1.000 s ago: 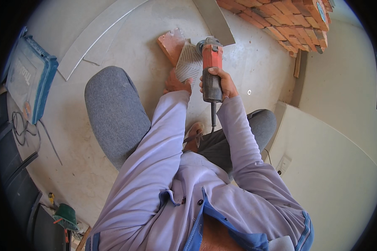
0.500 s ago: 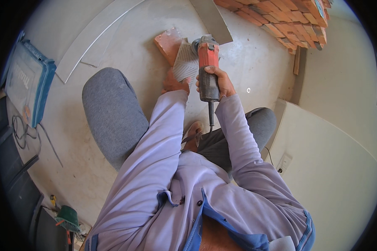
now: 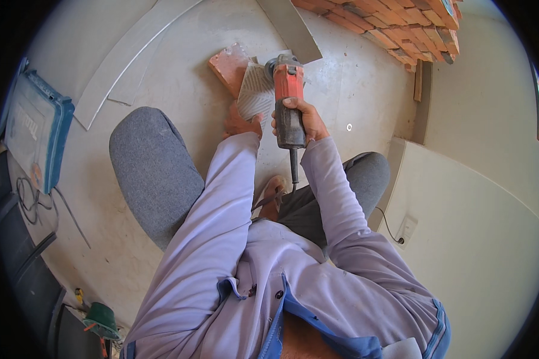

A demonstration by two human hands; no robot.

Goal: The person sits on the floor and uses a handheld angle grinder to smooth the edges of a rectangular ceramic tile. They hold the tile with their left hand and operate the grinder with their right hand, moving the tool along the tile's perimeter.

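My right hand (image 3: 308, 118) is wrapped round the black body of a red and black angle grinder (image 3: 289, 87). The grinder's head points away from me, and its disc is at the right edge of a grey ridged tile piece (image 3: 257, 90). Whether the disc touches the tile I cannot tell. With its thumb on the near end, my left hand (image 3: 244, 121) grips that tile piece. A reddish brick (image 3: 229, 67) lies beneath or against the tile's far left side. From the grinder's near end a cord runs down toward my foot.
Stacked bricks (image 3: 395, 27) stand at the far right. Long grey tile strips (image 3: 299, 33) lie on the floor ahead and to the left. A blue tool case (image 3: 39, 128) stands at the left, beside a coiled cable. A socket (image 3: 407, 230) with a plug is on the right wall.
The whole view has shifted slightly, so things sit a little further left. Both hands keep their holds on the grinder and the tile piece.
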